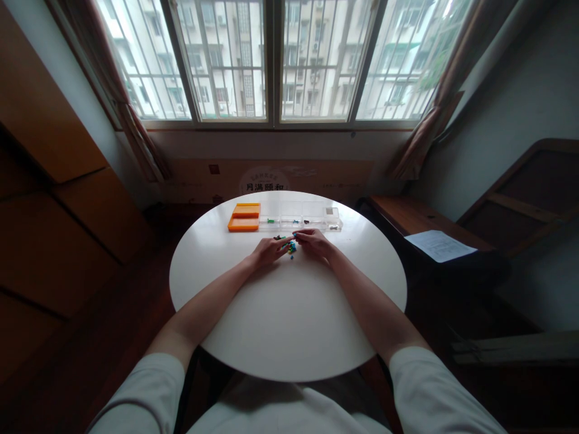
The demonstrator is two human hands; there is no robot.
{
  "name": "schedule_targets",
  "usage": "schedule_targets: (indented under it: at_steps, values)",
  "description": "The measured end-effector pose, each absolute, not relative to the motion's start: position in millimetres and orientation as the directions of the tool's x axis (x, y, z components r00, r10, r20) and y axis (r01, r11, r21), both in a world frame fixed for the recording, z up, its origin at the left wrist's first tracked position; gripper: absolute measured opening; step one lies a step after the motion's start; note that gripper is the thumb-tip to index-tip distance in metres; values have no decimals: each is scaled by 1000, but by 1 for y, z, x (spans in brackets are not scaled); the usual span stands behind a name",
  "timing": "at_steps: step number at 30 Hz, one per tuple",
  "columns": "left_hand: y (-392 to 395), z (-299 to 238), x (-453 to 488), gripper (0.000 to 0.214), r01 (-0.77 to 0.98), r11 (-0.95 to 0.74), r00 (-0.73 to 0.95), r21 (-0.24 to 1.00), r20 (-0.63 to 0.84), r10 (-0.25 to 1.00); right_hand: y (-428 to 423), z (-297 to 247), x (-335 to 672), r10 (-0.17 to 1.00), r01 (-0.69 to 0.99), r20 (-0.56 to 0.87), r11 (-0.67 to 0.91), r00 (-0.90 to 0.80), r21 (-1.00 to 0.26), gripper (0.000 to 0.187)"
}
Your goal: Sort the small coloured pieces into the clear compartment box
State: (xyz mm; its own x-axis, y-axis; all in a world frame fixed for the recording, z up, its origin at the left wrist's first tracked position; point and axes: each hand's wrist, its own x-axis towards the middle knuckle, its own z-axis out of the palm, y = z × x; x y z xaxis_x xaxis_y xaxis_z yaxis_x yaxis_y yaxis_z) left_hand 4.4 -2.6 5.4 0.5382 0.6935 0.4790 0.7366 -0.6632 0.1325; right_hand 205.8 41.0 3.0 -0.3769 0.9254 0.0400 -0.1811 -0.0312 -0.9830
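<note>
A small pile of coloured toy-brick pieces (pixel 292 248), blue, green and yellow, lies in the far middle of the white table. My left hand (pixel 268 251) rests at the left of the pile, its fingers stretched out over the nearest pieces. Just across from it, my right hand (pixel 315 242) pinches a small blue piece (pixel 295 234) between thumb and fingertip. The two hands' fingertips almost meet there. Behind them is a clear compartment box (pixel 292 212) with a few green, blue and dark pieces sorted in separate sections.
An orange tray section (pixel 244 224) sits at the box's left end. The round white table (pixel 289 325) stands before a barred window (pixel 316 60). To the right, a sheet of paper (pixel 439 246) lies beside a wooden bench (pixel 393 211).
</note>
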Motion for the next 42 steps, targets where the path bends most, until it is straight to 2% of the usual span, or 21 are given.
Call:
schedule_targets:
  at_steps: [22,42]
  values:
    - [-2,5,5,39,749,-647,530,145,455,715,41,3,207,918,-125,22,-30,-396,-992,35]
    - [-4,8,5,40,767,-626,524,141,426,738,39,5,207,927,-147,41,-16,-372,-989,32]
